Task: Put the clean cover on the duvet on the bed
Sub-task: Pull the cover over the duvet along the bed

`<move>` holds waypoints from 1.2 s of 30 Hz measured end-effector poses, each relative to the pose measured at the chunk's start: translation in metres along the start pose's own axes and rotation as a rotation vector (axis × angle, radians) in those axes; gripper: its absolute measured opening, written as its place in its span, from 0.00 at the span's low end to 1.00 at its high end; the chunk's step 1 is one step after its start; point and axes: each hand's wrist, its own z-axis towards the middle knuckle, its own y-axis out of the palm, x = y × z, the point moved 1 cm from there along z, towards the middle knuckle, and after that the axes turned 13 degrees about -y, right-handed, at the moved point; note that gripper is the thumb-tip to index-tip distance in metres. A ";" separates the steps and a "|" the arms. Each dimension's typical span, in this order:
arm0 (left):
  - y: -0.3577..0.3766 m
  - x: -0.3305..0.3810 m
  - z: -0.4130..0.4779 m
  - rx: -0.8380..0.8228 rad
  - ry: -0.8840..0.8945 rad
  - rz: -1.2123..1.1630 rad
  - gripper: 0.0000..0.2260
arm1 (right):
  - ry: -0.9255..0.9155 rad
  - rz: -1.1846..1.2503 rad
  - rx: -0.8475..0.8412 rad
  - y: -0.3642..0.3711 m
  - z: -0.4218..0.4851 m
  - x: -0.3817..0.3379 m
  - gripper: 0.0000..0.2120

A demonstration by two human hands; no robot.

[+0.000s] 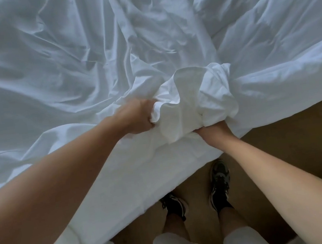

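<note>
**Two hands gripping bunched white cover at bed edge**

The fingers of the left hand (137, 117) and right hand (213, 132) curl tightly into one bunched wad of the white cover (191, 97) at the near edge of the bed (123, 187). Folds hide the right fingertips. Wrinkled white bedding (46, 54) spreads beyond. Below, black shoes (219, 182) stand on brown floor (298, 125).

Plain white cover (183, 98), dark patterned shoes (219, 183), brown floor (299, 135).

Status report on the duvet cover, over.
Left hand grips the bunched white cover. Right hand grips the same bunch, at the edge of the bed. Nothing lies in the way.
</note>
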 end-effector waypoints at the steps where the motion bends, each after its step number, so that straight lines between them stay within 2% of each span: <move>1: 0.001 -0.001 -0.003 0.020 -0.008 -0.003 0.13 | 0.003 -0.023 -0.009 -0.002 0.000 0.000 0.20; 8: -0.011 0.001 -0.019 0.011 -0.035 -0.023 0.18 | -0.014 -0.211 -0.035 -0.034 0.000 -0.009 0.14; 11: -0.016 0.001 -0.030 0.056 -0.008 -0.039 0.20 | 0.087 -0.226 -0.011 -0.048 -0.004 0.005 0.13; 14: -0.015 0.004 -0.045 0.138 0.038 -0.032 0.25 | 0.087 -0.276 -0.041 -0.063 -0.013 0.005 0.28; 15: -0.014 0.005 -0.050 0.159 0.040 -0.012 0.26 | 0.061 -0.298 -0.070 -0.068 -0.015 0.003 0.29; 17: -0.011 0.009 -0.057 0.187 0.044 0.018 0.28 | 0.033 -0.362 -0.125 -0.078 -0.018 -0.001 0.24; 19: -0.008 0.011 -0.062 0.231 0.048 0.045 0.29 | 0.045 -0.395 -0.106 -0.086 -0.018 -0.004 0.16; 21: -0.004 0.014 -0.068 0.283 0.029 0.080 0.27 | 0.025 -0.411 -0.013 -0.088 -0.016 -0.005 0.12; 24: 0.010 0.023 -0.078 0.309 0.000 0.141 0.22 | 0.011 -0.403 0.267 -0.086 -0.016 -0.006 0.10; 27: 0.022 0.026 -0.086 0.310 -0.021 0.173 0.21 | 0.169 -0.197 0.655 -0.103 -0.023 -0.005 0.07; 29: 0.031 0.030 -0.091 0.272 -0.024 0.203 0.22 | 0.234 -0.086 0.720 -0.122 -0.030 -0.001 0.05; 32: 0.051 0.046 -0.098 0.210 -0.022 0.207 0.21 | 0.074 -0.011 0.702 -0.142 -0.035 0.000 0.06; 33: 0.057 0.055 -0.100 0.199 -0.022 0.179 0.21 | 0.000 0.028 0.645 -0.145 -0.033 -0.005 0.09; 34: 0.063 0.062 -0.100 0.192 -0.018 0.146 0.19 | -0.053 0.023 0.531 -0.144 -0.029 -0.012 0.15; 36: 0.070 0.079 -0.100 0.202 0.002 0.079 0.11 | -0.045 -0.093 0.221 -0.141 -0.022 -0.021 0.29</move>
